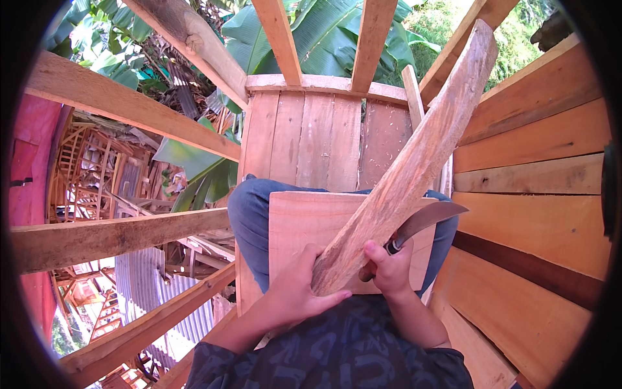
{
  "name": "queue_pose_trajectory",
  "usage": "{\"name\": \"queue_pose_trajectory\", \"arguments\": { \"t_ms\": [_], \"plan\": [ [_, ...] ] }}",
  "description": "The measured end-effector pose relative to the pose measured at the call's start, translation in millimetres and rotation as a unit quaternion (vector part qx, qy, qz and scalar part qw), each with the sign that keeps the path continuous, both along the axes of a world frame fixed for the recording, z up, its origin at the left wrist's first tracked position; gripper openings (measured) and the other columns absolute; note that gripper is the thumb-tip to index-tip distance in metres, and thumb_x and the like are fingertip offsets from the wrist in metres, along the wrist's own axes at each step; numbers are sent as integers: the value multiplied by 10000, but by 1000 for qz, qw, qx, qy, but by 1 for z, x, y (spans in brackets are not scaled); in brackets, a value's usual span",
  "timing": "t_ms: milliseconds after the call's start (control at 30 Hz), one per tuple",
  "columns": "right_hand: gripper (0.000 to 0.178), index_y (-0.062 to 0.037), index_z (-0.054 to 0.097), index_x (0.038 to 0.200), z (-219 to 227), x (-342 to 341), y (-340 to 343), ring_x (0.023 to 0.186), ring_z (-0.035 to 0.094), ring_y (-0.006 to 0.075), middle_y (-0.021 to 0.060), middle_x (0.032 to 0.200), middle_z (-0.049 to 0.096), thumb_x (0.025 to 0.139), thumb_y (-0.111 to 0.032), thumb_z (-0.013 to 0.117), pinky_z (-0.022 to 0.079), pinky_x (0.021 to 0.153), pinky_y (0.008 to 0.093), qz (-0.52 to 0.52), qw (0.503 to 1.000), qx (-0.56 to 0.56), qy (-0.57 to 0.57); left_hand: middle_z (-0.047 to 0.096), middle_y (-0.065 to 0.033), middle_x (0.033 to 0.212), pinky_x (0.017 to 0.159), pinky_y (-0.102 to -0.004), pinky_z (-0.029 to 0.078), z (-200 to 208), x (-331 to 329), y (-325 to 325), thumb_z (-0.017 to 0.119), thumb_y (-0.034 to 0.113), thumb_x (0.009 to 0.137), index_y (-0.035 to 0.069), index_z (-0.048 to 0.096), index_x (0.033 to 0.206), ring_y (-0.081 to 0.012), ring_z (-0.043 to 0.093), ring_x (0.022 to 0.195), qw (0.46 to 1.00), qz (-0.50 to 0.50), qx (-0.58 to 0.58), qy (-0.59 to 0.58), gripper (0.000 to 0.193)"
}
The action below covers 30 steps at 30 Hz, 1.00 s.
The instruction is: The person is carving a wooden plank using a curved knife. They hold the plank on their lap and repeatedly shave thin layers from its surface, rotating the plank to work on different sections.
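Observation:
A long, rough-hewn piece of wood (414, 162) slants from my lap up to the far right. My left hand (302, 282) grips its near end, thumb across the bottom and fingers behind the left side. In my right hand (391, 264) is a knife (427, 218) with a curved, brownish blade and a dark handle. The blade points right and away, beside the right side of the wood. My right thumb lies near the wood's edge. Beneath the wood, a flat square board (304, 227) rests across my crossed legs in blue jeans.
I sit on a plank floor (311, 136) with small shavings on it. Wooden plank walls (531, 175) stand close on the right. Open railing beams (123, 236) run along the left, with corrugated metal sheets (146, 285) below. Banana leaves (324, 39) hang beyond the far edge.

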State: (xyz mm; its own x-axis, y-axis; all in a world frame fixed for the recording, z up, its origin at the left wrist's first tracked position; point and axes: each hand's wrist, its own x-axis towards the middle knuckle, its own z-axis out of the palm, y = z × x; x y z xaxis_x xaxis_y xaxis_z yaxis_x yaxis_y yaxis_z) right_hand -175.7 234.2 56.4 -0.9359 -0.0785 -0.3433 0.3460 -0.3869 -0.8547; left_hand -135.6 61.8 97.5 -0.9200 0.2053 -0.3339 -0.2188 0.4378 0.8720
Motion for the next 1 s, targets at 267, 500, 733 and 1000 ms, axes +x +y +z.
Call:
{"name": "queue_pose_trajectory", "arguments": {
  "t_ms": [267, 500, 733, 1000],
  "plan": [
    [272, 35, 576, 1005, 1, -14, 12, 470, 481, 52, 6, 655, 573, 826, -122, 707, 352, 416, 202, 16, 1000, 5, 4, 582, -195, 1181, 925, -357, 445, -17, 3, -59, 806, 322, 721, -10, 428, 1327, -286, 579, 1090, 971, -199, 80, -110, 787],
    [265, 48, 586, 1021, -1, -18, 3, 492, 484, 35, 7, 681, 590, 831, -94, 704, 349, 429, 188, 17, 1000, 4, -4, 652, -107, 1056, 886, -299, 446, -16, 32, -58, 855, 294, 664, -27, 565, 1195, -142, 590, 1001, 964, -28, 119, -236, 685],
    [243, -6, 559, 944, -5, -21, -2, 445, 436, 45, -13, 628, 519, 850, -176, 706, 331, 396, 206, 75, 995, 59, 9, 668, -121, 1023, 868, -299, 472, -4, 42, -59, 848, 289, 665, -37, 571, 1189, -167, 627, 960, 987, 35, 31, -155, 676],
    [258, 6, 612, 973, -18, -14, -2, 490, 462, 6, -48, 614, 538, 828, -171, 733, 365, 445, 185, 102, 991, 56, -64, 681, -131, 959, 806, -297, 496, -4, 53, -58, 856, 330, 663, -27, 584, 1162, -167, 652, 880, 988, 49, -20, -143, 671]
  ]
}}
